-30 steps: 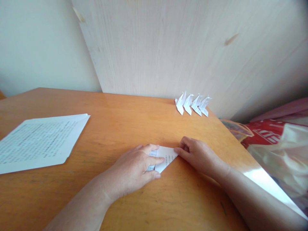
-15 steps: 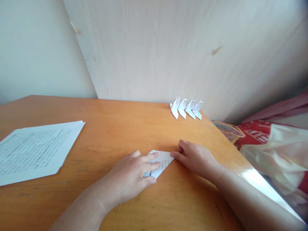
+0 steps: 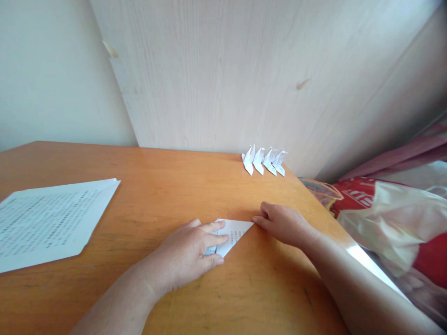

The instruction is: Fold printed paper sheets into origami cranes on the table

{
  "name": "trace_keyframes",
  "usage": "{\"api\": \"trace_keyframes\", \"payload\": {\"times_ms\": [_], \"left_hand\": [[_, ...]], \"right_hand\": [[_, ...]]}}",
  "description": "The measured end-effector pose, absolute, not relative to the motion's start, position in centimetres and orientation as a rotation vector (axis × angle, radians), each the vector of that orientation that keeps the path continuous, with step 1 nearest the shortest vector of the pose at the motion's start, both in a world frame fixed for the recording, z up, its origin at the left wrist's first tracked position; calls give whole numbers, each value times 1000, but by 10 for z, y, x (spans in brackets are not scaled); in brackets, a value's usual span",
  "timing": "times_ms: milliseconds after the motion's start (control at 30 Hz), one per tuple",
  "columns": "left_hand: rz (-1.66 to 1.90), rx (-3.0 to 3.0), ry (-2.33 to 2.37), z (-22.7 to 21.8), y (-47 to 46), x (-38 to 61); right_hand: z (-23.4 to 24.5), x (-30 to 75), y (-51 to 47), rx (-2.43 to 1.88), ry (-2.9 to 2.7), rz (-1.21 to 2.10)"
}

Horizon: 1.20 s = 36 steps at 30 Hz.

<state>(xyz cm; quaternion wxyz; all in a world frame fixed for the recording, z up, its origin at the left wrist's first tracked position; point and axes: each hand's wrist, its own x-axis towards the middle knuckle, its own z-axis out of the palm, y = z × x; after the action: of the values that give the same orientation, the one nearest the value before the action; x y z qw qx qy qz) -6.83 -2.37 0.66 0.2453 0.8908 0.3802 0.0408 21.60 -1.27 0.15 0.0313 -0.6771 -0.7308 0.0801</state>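
Observation:
A folded paper (image 3: pixel 234 232) with printed characters lies on the table, its pointed corner toward the right. My left hand (image 3: pixel 192 249) rests flat over its left part, fingers spread and pressing it down, so that part is hidden. At the pointed corner is my right hand (image 3: pixel 284 223), fingers curled in and thumb against the index finger, touching the tip. How much of the tip is between those fingers is hard to see.
Several folded paper pieces (image 3: pixel 263 162) stand in a row at the table's back right. A stack of printed sheets (image 3: pixel 59 218) lies at the left. Behind the wooden table (image 3: pixel 167 186) rises a pale board (image 3: pixel 209 74). Red and whitish bags (image 3: pixel 380 218) sit beyond the right edge.
My right hand has slid slightly outward to the paper's pointed tip, which shows more now. My left hand keeps its place on the paper. The whole view has shifted a little.

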Motion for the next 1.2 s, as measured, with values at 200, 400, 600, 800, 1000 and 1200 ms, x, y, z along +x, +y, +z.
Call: {"api": "trace_keyframes", "payload": {"times_ms": [200, 400, 600, 800, 1000, 1200], "left_hand": [[127, 2440, 1025, 6, -24, -69], [142, 2435, 991, 3, -22, -69], [130, 2430, 1004, 7, -24, -69], [117, 2404, 1028, 11, -24, -67], [149, 2383, 1025, 11, -24, -66], [161, 2416, 981, 6, -21, -67]], "right_hand": [[2, 208, -13, -1791, -2064, 299], [3, 176, -36, -1400, -2170, 541], [-1, 177, -32, -1546, -2231, 559], [-3, 184, -25, -1698, -2275, 449], [-1, 184, -27, -1764, -2243, 383], [9, 178, -33, -1643, -2211, 196]]}}
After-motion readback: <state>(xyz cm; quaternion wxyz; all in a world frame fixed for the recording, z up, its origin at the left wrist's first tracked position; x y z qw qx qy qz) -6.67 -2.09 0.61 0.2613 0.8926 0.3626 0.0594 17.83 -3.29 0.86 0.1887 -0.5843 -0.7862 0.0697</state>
